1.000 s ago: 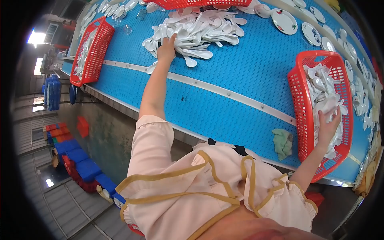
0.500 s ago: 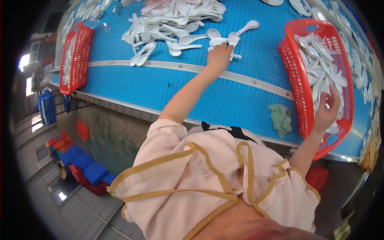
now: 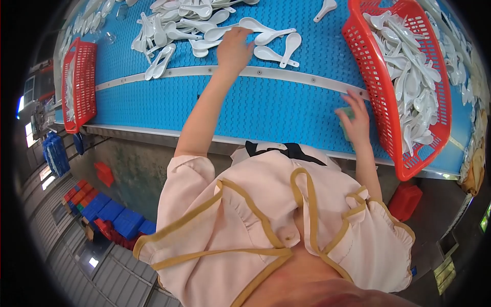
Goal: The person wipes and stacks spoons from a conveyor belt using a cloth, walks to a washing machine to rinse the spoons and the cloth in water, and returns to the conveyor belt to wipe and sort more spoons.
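Note:
My left hand reaches over the near edge of a heap of white spoons. Its fingertips are at the handle of one spoon, with the thumb apart from them; whether they touch it is partly hidden. Just to the right lie a few loose spoons, two of them crossed, one upright-looking spoon over another. My right hand hovers with fingers spread and nothing in them, left of a red basket full of spoons. Behind that hand a green cloth is mostly covered.
A blue perforated belt runs across, with a pale metal strip along it. Another red basket with white spoons stands at the left. One separate spoon lies farther back. More white ware lines the right edge.
My right hand has left the basket's spoons and moved left, over the cloth. My left hand has shifted left, uncovering the crossed spoons. The whole view has shifted a little.

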The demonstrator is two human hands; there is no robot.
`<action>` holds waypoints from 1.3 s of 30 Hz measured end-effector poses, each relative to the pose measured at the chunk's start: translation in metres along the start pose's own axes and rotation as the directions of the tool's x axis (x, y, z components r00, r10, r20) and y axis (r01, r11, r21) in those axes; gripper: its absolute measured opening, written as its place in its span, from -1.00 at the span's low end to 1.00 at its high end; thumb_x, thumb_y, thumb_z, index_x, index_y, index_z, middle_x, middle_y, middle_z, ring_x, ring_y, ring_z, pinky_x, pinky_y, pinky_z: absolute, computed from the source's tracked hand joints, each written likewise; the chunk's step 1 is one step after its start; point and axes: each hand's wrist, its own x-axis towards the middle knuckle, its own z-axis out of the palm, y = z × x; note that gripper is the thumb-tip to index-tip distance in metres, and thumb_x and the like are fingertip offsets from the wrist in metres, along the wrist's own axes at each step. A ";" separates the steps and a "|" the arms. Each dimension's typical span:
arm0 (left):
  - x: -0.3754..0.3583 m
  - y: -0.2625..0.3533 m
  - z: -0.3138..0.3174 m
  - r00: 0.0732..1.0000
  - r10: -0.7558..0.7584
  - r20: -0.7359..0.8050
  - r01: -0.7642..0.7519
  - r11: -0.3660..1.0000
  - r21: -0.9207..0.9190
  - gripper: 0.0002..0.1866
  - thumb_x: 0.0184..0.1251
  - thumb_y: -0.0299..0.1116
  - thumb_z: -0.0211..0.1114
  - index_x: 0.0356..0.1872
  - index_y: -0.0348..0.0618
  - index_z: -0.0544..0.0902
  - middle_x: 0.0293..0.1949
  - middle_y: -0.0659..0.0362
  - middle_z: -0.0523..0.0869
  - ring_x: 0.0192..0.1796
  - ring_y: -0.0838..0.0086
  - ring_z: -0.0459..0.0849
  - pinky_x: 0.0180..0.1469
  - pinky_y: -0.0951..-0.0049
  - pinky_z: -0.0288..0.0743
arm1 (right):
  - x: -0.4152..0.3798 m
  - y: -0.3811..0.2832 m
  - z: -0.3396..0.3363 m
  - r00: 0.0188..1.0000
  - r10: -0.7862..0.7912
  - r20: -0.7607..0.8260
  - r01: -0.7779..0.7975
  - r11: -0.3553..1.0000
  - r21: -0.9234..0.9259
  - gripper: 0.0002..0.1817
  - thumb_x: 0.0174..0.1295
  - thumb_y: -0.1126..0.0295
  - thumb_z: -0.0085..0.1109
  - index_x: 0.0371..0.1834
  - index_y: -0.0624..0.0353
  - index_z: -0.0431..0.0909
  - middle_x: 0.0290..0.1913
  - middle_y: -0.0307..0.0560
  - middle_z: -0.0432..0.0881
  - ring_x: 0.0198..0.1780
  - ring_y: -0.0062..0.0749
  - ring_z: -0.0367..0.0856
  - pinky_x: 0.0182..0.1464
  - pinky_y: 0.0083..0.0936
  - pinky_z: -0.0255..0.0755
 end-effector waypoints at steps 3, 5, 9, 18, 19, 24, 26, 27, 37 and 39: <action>0.019 0.021 0.028 0.993 0.102 0.063 -0.106 0.992 0.068 -0.66 -0.04 -0.33 0.23 -0.15 -0.04 0.51 -0.16 0.16 0.52 -0.11 0.31 0.48 -0.12 0.35 0.40 | 0.074 -0.018 0.021 0.997 -0.020 -0.080 0.034 0.983 0.178 -0.68 -0.04 0.33 0.19 -0.17 0.10 0.49 0.01 -0.08 0.41 0.00 -0.29 0.41 -0.11 -0.52 0.35; 0.025 0.023 0.043 0.972 0.130 0.198 -0.170 0.965 0.200 -0.59 -0.06 -0.29 0.26 -0.08 -0.03 0.50 -0.20 0.16 0.54 -0.12 0.30 0.49 -0.14 0.35 0.42 | 0.128 -0.009 0.041 0.987 -0.071 -0.141 0.095 0.981 0.167 -0.68 0.01 0.27 0.15 -0.15 0.10 0.48 0.00 -0.07 0.42 0.01 -0.30 0.41 -0.09 -0.50 0.36; 0.024 0.011 0.039 0.992 0.040 0.119 -0.044 0.999 0.031 -0.55 -0.05 -0.25 0.27 -0.04 -0.03 0.48 -0.32 0.20 0.56 -0.21 0.37 0.53 -0.21 0.42 0.42 | 0.223 0.029 0.074 0.967 -0.112 -0.227 0.088 0.990 -0.111 -0.64 0.05 0.17 0.13 -0.11 0.08 0.47 0.00 -0.03 0.42 0.03 -0.25 0.40 -0.03 -0.41 0.36; -0.026 0.000 -0.012 0.711 -0.244 0.660 0.511 -0.466 -0.723 -0.24 0.20 0.27 -0.44 0.02 -0.22 0.39 -0.46 0.25 0.48 -0.48 0.57 0.38 -0.52 0.60 0.18 | 0.266 0.036 0.099 0.930 0.126 -0.345 -0.191 0.969 -0.160 -0.71 0.01 0.29 0.14 -0.15 0.04 0.46 -0.04 -0.08 0.46 -0.11 -0.14 0.48 -0.09 -0.33 0.39; -0.028 0.002 -0.012 0.706 -0.235 0.668 0.511 -0.484 -0.710 -0.22 0.19 0.28 -0.45 0.04 -0.23 0.37 -0.45 0.24 0.48 -0.47 0.56 0.37 -0.51 0.60 0.18 | 0.254 0.044 0.102 0.918 -0.094 -0.384 -0.015 0.962 -0.271 -0.76 0.06 0.41 0.06 -0.17 0.13 0.40 -0.06 -0.06 0.48 -0.10 -0.18 0.49 -0.14 -0.37 0.42; -0.034 0.013 -0.005 0.692 -0.230 0.684 0.521 -0.497 -0.694 -0.22 0.19 0.28 -0.45 0.05 -0.24 0.36 -0.44 0.23 0.49 -0.47 0.53 0.39 -0.49 0.58 0.23 | 0.200 0.018 0.092 0.906 0.346 -0.244 -0.088 0.718 0.690 -0.66 0.07 0.47 0.00 -0.07 0.23 0.22 -0.07 0.07 0.46 -0.13 -0.18 0.54 -0.22 -0.49 0.47; -0.038 0.021 -0.004 0.692 -0.259 0.674 0.536 -0.442 -0.720 -0.22 0.19 0.27 -0.45 0.05 -0.23 0.36 -0.43 0.23 0.50 -0.45 0.52 0.40 -0.47 0.56 0.25 | 0.166 -0.013 0.081 0.883 0.432 0.183 -0.301 0.222 0.928 -0.63 0.08 0.53 -0.04 -0.04 0.27 0.13 -0.12 0.13 0.48 -0.19 -0.19 0.57 -0.28 -0.55 0.49; -0.040 0.024 -0.002 0.691 -0.251 0.678 0.543 -0.439 -0.716 -0.22 0.19 0.27 -0.45 0.05 -0.23 0.36 -0.43 0.23 0.50 -0.45 0.52 0.40 -0.47 0.56 0.25 | 0.153 -0.022 0.078 0.875 0.404 0.266 -0.342 0.128 0.931 -0.62 0.08 0.55 -0.05 -0.03 0.29 0.11 -0.14 0.14 0.49 -0.20 -0.21 0.57 -0.31 -0.58 0.50; -0.058 0.055 0.006 0.711 -0.164 0.684 0.623 -0.305 -0.720 -0.20 0.08 0.36 -0.40 0.09 -0.10 0.31 -0.28 0.22 0.54 -0.25 0.53 0.50 -0.29 0.53 0.33 | 0.093 -0.074 0.076 0.906 0.235 0.352 -0.397 0.182 0.900 -0.64 0.08 0.56 -0.05 -0.06 0.29 0.12 -0.17 0.15 0.50 -0.21 -0.31 0.57 -0.27 -0.58 0.49; -0.062 0.063 0.007 0.735 -0.117 0.668 0.613 -0.306 -0.728 -0.19 0.05 0.38 -0.38 0.10 -0.08 0.28 -0.24 0.22 0.55 -0.20 0.52 0.51 -0.26 0.52 0.34 | 0.088 -0.081 0.077 0.913 0.208 0.352 -0.391 0.196 0.899 -0.64 0.09 0.55 -0.04 -0.05 0.28 0.11 -0.17 0.16 0.51 -0.23 -0.32 0.58 -0.27 -0.57 0.48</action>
